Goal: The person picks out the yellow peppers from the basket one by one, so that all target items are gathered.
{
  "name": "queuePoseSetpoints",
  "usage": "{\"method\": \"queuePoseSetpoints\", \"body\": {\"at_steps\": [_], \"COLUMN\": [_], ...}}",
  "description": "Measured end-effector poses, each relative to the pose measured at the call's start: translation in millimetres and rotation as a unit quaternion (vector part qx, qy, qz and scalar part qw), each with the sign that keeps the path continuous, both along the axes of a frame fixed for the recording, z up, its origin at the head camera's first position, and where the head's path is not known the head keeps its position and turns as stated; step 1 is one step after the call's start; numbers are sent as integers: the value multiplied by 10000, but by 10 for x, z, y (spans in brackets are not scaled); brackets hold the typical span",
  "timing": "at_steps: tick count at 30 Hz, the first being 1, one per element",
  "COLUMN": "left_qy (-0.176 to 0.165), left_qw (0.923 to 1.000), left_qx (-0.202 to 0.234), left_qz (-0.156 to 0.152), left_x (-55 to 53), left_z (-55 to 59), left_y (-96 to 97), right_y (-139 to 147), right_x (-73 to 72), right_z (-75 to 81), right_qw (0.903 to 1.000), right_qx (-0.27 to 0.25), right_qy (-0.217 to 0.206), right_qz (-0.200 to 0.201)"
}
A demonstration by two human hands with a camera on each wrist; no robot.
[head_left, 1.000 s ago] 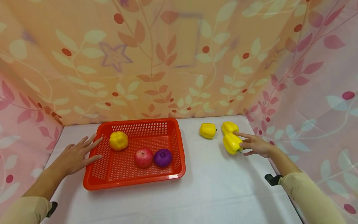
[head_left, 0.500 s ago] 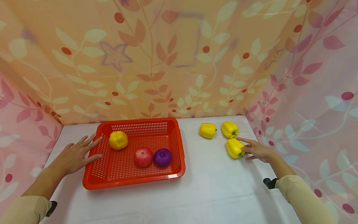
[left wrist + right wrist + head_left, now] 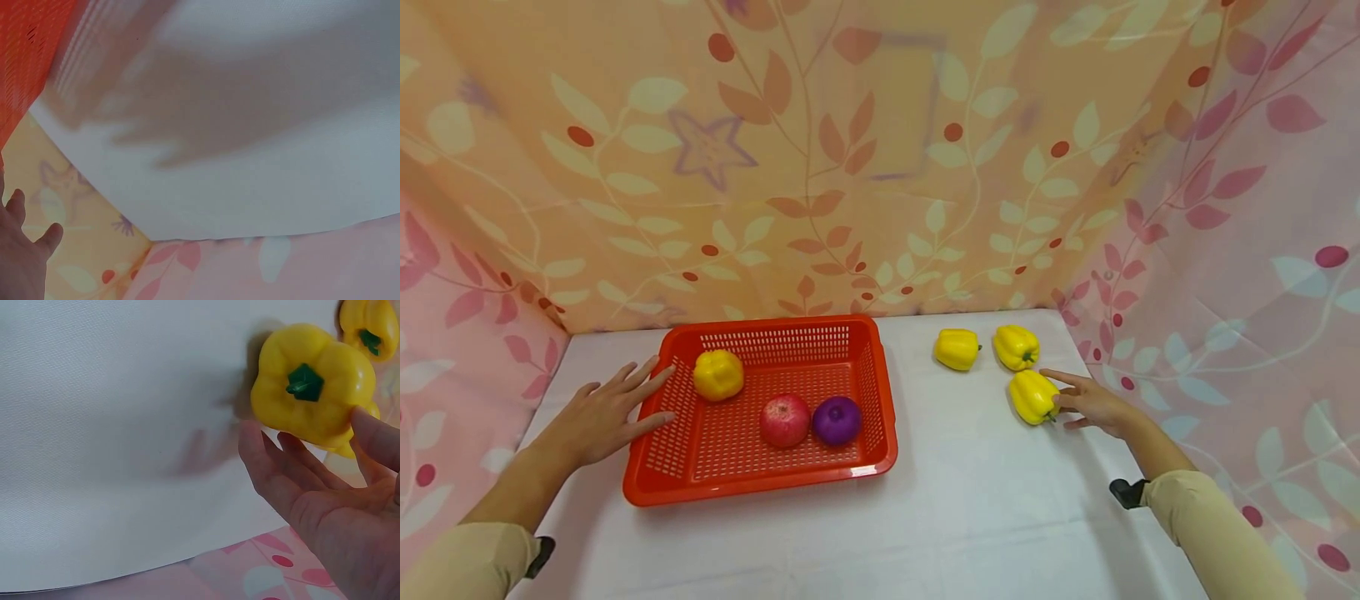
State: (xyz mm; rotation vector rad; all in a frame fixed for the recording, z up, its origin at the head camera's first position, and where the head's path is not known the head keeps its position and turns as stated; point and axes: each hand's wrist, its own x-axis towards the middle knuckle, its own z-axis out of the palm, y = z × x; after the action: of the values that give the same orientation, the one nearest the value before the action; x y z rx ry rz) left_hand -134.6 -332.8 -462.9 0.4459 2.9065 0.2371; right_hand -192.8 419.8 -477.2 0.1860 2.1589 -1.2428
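In the head view, my left hand (image 3: 606,417) lies over the left rim of a red plastic basket (image 3: 760,492), fingers spread and straight. The left wrist view catches only part of that hand (image 3: 25,237) at the edge. My right hand (image 3: 1093,404) is at the stem end of the front yellow bell pepper (image 3: 1033,397), fingers loosely bent beside it. Close up in the right wrist view, the thumb tip seems to touch the pepper (image 3: 312,381), while the other fingers lie along its side without wrapping it.
Two more yellow bell peppers, one at the left (image 3: 957,349) and one at the back right (image 3: 1017,347), lie on the white table (image 3: 955,517). Inside the basket sit another yellow pepper (image 3: 718,375), a pomegranate (image 3: 786,420) and a round purple vegetable (image 3: 837,420). Patterned curtains (image 3: 880,167) surround the table.
My right hand and the front pepper have moved slightly right and nearer, away from the pepper behind, which now shows its stem. The left hand has stayed put.
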Motion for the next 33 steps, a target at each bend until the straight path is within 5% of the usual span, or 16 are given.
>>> {"method": "queuePoseSetpoints", "body": {"at_steps": [6,15,22,33], "left_qy": [34,11,-12,-9], "left_qw": [10000,10000,10000,10000], "left_qx": [-28,16,56,54], "left_qz": [-34,-13,36,34], "left_x": [-1,5,0,5], "left_z": [3,14,-4,-25], "left_y": [-7,-13,-15,-13], "right_y": [-6,-304,-842,-1953], "right_x": [-79,-374,-631,-842], "right_z": [125,585,854,1116], "right_qw": [9991,9938,9844,9706], "right_qx": [111,164,209,-29], "right_qy": [282,827,1329,1362], "right_qz": [299,718,1137,1985]}}
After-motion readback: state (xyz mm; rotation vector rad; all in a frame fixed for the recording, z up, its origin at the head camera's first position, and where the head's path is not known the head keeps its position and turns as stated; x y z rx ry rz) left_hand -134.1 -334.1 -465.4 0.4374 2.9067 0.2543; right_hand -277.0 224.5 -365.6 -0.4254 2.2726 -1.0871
